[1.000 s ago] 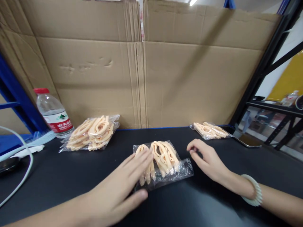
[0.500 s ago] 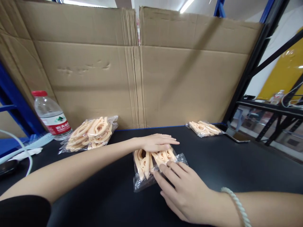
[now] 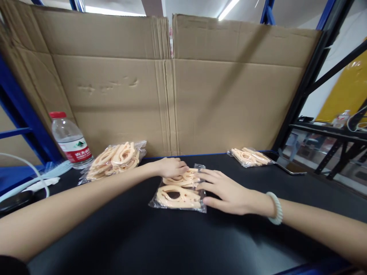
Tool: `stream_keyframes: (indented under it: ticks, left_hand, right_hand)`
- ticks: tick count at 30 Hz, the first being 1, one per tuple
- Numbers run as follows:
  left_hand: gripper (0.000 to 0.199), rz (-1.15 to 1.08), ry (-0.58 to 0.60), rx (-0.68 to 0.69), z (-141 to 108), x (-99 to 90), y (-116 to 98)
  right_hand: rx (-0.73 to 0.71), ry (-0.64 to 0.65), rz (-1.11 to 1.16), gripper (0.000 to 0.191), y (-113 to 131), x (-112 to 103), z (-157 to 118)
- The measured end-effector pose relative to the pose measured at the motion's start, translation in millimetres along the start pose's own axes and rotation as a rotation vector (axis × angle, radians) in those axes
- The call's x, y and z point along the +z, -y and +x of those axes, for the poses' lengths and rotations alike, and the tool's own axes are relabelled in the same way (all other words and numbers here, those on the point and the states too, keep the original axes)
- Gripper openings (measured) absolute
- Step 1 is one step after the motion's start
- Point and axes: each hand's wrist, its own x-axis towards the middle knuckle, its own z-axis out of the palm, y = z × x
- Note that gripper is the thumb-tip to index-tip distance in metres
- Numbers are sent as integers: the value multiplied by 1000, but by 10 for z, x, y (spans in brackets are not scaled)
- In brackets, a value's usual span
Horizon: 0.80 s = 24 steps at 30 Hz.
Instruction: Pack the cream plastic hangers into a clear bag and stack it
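Observation:
A clear plastic bag of peach-coloured looped pieces (image 3: 179,196) lies flat on the black table in front of me. The pieces look like moulded plastic parts with an oval hole; their exact kind I cannot make out. Over the bag's far left part, my left hand (image 3: 171,167) is curled, fingers bent together and pressed onto it, fingertips partly hidden. My right hand (image 3: 226,191) rests along the right edge of the bag, its fingers spread and touching the plastic.
Further left lies a pile of similar filled bags (image 3: 116,160), beside a water bottle (image 3: 73,141) with a red cap. Another filled bag (image 3: 250,156) sits at the back right, near a phone-like flat object (image 3: 291,167). Cardboard (image 3: 229,95) walls off the back.
The bag has turned about a quarter turn, its loops now lying sideways. My left hand has moved left and its fingers have curled; my right hand has moved away from me to the bag's right edge.

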Motion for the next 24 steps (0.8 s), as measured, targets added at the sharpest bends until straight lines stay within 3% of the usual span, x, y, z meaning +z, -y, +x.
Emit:
stream_keyframes:
  ticks: [7,13,15,17,19,24]
  left_hand:
    - [53,-293,79,-493,-497,-27,144]
    - [42,-656,126,-685,-957,119,-60]
    - [40,-807,99,-737,-1047,151,-151]
    - [40,-914,33,-800,-1092,172,-219]
    - [40,-925,-35,-848,-1095,184,-257]
    - [41,-902,-88,-906,-1019,180,-293]
  right_hand:
    - [16,105,116,40,-372,23,416]
    - [-75,75,156,36,-346,118,629]
    - [46,-61,241,33,-317,159,606]
    - [286,-221,311,37,-317,186,551]
    - [508,-288,342,37,-356,189,480]
    - [721,-110,406,30,-440,159,306]
